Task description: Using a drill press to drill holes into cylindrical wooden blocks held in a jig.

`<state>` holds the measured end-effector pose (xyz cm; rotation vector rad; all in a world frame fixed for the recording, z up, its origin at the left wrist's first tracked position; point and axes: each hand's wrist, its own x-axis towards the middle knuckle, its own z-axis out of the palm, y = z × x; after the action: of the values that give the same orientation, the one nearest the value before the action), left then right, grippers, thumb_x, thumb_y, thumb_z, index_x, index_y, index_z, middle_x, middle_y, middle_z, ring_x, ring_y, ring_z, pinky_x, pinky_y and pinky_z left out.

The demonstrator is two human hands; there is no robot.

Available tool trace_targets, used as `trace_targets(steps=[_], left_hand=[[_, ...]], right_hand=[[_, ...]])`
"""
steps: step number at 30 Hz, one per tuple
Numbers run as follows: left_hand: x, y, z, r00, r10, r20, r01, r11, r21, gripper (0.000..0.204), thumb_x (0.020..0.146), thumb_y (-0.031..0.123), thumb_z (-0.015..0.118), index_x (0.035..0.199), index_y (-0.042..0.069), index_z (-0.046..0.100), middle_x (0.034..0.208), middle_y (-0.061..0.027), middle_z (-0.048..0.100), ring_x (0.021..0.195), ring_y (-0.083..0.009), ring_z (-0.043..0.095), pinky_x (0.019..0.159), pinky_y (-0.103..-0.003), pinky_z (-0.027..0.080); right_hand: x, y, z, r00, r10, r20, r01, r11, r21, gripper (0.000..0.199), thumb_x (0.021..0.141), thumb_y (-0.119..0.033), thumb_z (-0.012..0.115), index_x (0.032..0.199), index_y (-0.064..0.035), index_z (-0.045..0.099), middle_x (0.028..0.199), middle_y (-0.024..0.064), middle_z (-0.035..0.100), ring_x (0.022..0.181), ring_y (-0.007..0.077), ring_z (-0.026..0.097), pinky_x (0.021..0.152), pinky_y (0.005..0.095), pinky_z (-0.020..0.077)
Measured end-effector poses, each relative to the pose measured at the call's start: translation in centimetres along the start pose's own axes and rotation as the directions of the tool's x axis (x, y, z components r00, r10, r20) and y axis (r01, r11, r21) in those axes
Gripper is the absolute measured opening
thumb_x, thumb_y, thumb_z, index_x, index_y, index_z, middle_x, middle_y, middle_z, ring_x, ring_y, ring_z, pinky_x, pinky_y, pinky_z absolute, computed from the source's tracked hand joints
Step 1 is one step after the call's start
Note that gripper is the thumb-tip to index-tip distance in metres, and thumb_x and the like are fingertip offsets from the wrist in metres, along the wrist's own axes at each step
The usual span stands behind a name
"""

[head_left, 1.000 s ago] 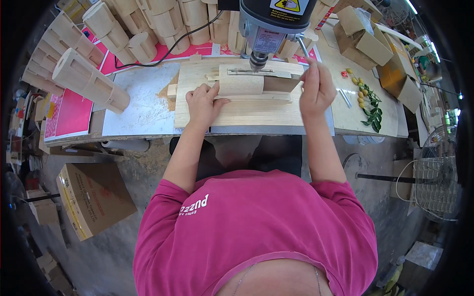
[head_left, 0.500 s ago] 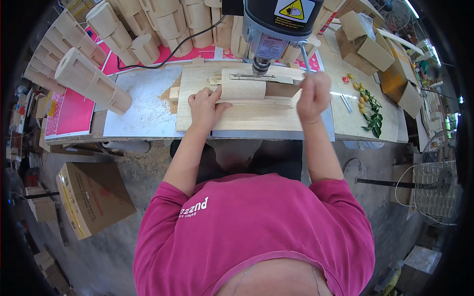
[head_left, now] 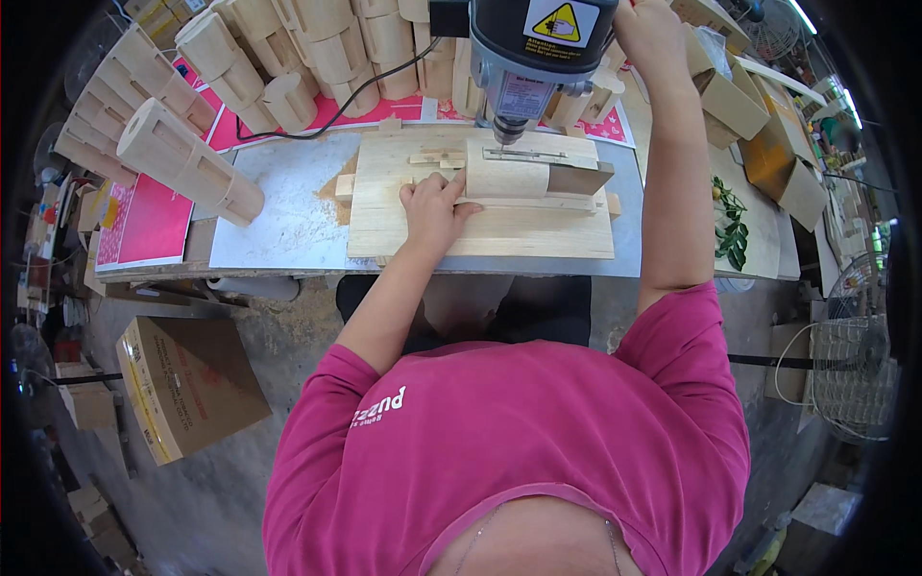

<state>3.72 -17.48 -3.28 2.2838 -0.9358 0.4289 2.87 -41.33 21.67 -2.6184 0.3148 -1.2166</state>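
Head view: left hand [head_left: 437, 209] half-spread against wooden cylinder [head_left: 509, 180]; right hand [head_left: 655, 36] curled, drill press [head_left: 540, 58] beside it, grip unclear. Cylinder likely light, stiff; grasp ends.

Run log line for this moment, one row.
left hand: at left end of wood piece; right hand: beside drill, grip unclear; drill: above wood piece, contact unclear

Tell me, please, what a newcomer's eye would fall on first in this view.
The black drill press at top centre would probably strike first, above a pale wooden piece. The left hand touches that piece's left end; the right hand is near the top edge. Next might come the magenta shirt in the lower middle and the wooden cylinders at upper left.
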Motion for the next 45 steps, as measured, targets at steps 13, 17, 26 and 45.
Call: trace_targets(steps=[13, 17, 26, 45], left_hand=[[0.0, 0.1, 0.1, 0.999, -0.035, 0.038, 0.035, 0.999, -0.016, 0.052, 0.065, 0.033, 0.072, 0.114, 0.017, 0.060, 0.075, -0.0045, 0.050, 0.078, -0.0218, 0.051, 0.076, -0.039, 0.028], [0.2, 0.2, 0.1, 0.998, -0.040, 0.044, 0.040, 0.999, -0.005, 0.052, 0.066, 0.032, 0.072, 0.114, 0.018, 0.060, 0.074, -0.0047, 0.050, 0.078, -0.0219, 0.051, 0.076, -0.039, 0.028], [-0.1, -0.1, 0.2, 0.999, -0.028, 0.038, 0.028, 1.000, -0.012, 0.052, 0.066, 0.033, 0.072, 0.114, 0.016, 0.060, 0.074, -0.0045, 0.050, 0.078, -0.0215, 0.051, 0.076, -0.039, 0.027], [1.7, -0.4, -0.2, 0.974, -0.149, 0.173, 0.201, 0.916, -0.346, 0.044, 0.057, 0.031, 0.080, 0.094, 0.012, 0.067, 0.077, -0.0016, 0.055, 0.084, -0.0170, 0.052, 0.085, -0.038, 0.023]], right_hand=[[-17.2, -1.6, 1.1, 0.989, 0.127, -0.075, -0.062, 0.820, 0.569, 0.016, 0.084, -0.010, 0.055, 0.072, 0.0006, 0.057, 0.056, 0.0078, 0.048, 0.049, 0.0184, 0.045, 0.048, 0.0296, 0.0349], [-18.7, 1.2, 5.6, 0.941, -0.131, -0.312, 0.275, 0.835, 0.478, 0.017, 0.088, -0.005, 0.046, 0.079, 0.0032, 0.058, 0.066, 0.0088, 0.055, 0.061, 0.0167, 0.052, 0.055, 0.0259, 0.0388], [-18.1, 1.3, 4.6, 0.928, -0.191, -0.319, 0.316, 0.857, 0.407, 0.006, 0.078, -0.002, 0.056, 0.073, -0.0014, 0.057, 0.062, 0.0106, 0.052, 0.055, 0.0231, 0.048, 0.054, 0.0332, 0.0386], [-14.2, 6.9, 3.3, 0.830, 0.140, 0.540, -0.378, 0.852, 0.361, 0.036, 0.082, -0.026, 0.062, 0.110, -0.0027, 0.057, 0.094, 0.0099, 0.062, 0.086, 0.0197, 0.056, 0.078, 0.0318, 0.0435]])
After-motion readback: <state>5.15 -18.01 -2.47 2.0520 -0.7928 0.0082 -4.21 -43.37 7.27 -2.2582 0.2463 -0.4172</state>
